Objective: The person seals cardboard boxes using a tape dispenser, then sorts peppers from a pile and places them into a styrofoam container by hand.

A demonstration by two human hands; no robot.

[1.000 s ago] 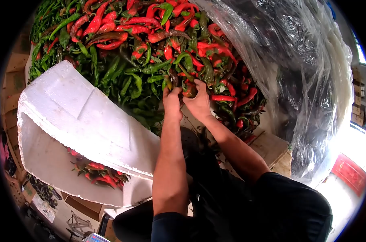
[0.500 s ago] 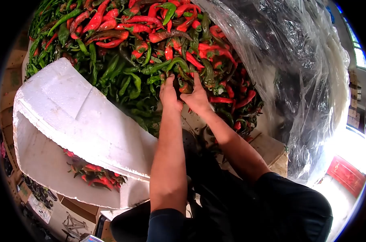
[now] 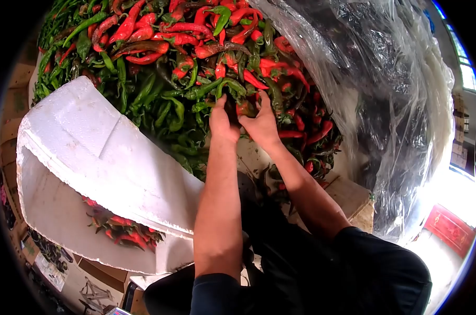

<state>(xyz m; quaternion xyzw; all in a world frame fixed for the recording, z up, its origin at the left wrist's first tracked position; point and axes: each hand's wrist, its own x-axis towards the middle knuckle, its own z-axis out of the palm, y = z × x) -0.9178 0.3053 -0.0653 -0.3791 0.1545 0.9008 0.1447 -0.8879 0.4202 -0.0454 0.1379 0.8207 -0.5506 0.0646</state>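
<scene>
A big heap of red and green chili peppers (image 3: pixel 206 50) fills the upper part of the head view. At its near edge, my left hand (image 3: pixel 223 122) reaches in with a stretched finger against the peppers; its other fingers are largely hidden. Beside it, my right hand (image 3: pixel 262 123) has thumb and forefinger spread apart. A dark red-green pepper (image 3: pixel 245 108) lies between the two hands. Both hands touch the heap, and I see no firm grip on any pepper.
At left, a tilted white foam box (image 3: pixel 107 142) holds several red peppers (image 3: pixel 128 231). Clear plastic sheeting (image 3: pixel 400 105) drapes over the heap's right side. A tan block (image 3: pixel 348 197) stands by my right forearm, and a red box (image 3: pixel 450 229) lies farther right.
My right hand has shifted slightly right and its thumb and forefinger show wider apart. My left hand has stayed nearly in place. The heap looks almost the same.
</scene>
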